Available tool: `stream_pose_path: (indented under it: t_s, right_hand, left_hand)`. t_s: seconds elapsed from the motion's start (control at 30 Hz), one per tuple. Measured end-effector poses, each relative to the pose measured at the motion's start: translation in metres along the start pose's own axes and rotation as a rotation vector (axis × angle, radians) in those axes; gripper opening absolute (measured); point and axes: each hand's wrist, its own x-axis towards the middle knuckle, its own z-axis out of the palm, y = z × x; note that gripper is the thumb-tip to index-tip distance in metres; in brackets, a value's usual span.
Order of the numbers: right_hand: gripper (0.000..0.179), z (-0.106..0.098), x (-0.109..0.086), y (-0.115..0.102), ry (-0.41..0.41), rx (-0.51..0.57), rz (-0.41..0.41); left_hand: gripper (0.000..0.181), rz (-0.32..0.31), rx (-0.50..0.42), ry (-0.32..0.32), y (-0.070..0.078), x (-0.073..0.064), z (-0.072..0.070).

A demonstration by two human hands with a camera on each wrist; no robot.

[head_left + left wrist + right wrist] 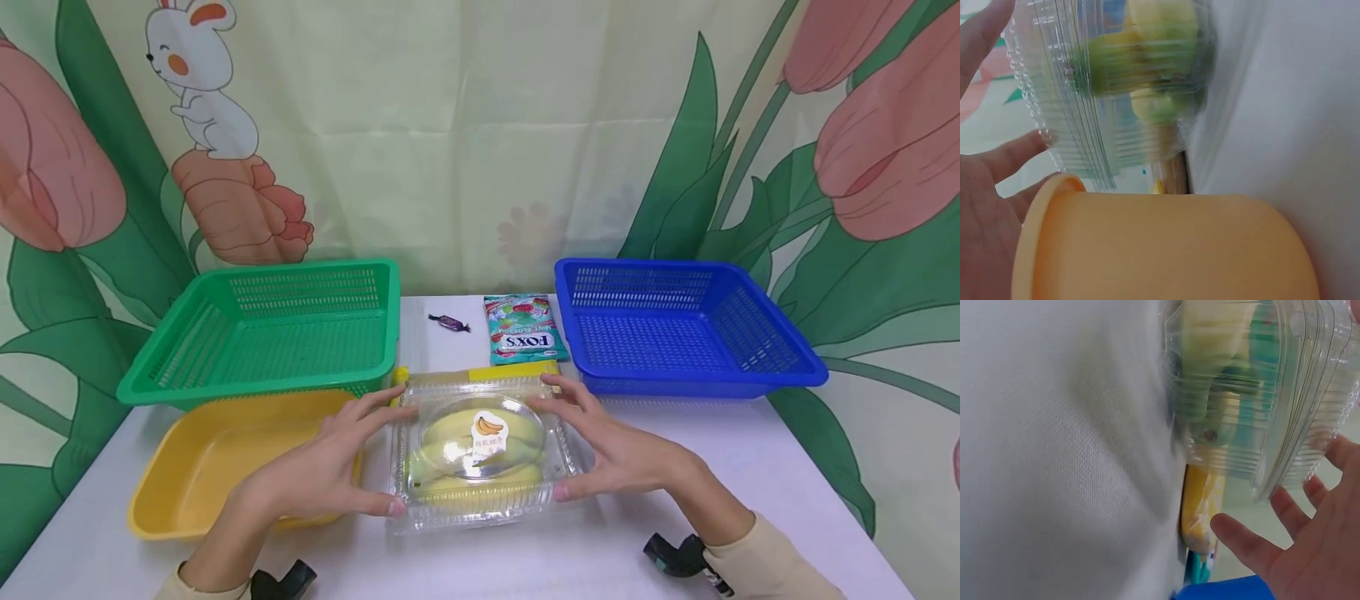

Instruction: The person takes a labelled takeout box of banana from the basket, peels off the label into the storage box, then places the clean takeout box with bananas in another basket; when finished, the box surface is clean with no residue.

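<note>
A clear plastic clamshell box (480, 492) with bananas (442, 433) inside lies on the table between the two hands. Its lid carries a white sticker (489, 437) with a banana picture. My left hand (315, 467) is at the box's left side, thumb by the front corner and fingers spread toward the back. On the opposite side my right hand (618, 446) mirrors it, fingers apart and lightly bent. In the right wrist view its fingertips (1288, 506) come right at the box's ridged rim. The left fingertips (1032, 142) reach the rim in the left wrist view.
Directly behind the box lies a yellow package (517, 369). A FOX'S candy bag (525, 329) and a small dark wrapped candy (450, 323) lie farther back. Green basket (258, 385) stands back left, blue basket (697, 386) back right, yellow basin (161, 508) beside the left hand.
</note>
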Motion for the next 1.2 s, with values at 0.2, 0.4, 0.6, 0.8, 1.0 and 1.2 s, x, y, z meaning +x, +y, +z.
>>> stream_pose_path:
  t_s: [0.2,0.4,0.6,0.8,1.0,1.2]
  right_hand:
    - [0.091,0.001,0.002,0.003,-0.019,0.001,-0.008]
    - [0.085,-0.002,0.003,0.001,-0.041,-0.006,0.000]
    - [0.085,-0.002,0.005,-0.004,-0.042,0.008,0.040]
    - [0.086,-0.002,0.005,-0.003,-0.032,0.020,0.052]
    - [0.088,-0.003,0.008,-0.001,-0.050,0.044,0.037]
    - [0.089,-0.001,0.007,0.000,-0.034,0.041,0.049]
  left_hand:
    - [0.097,-0.009,-0.017,-0.014,0.001,0.000,-0.003]
    - [0.095,0.037,0.032,0.033,0.002,0.001,-0.009]
    - [0.086,0.079,0.093,0.075,0.010,0.009,-0.012]
    - [0.078,0.109,0.099,0.052,0.019,0.020,-0.011]
    - [0.075,0.118,0.105,0.038,0.024,0.028,-0.005]
    - [0.067,0.206,0.122,0.068,0.031,0.041,0.002]
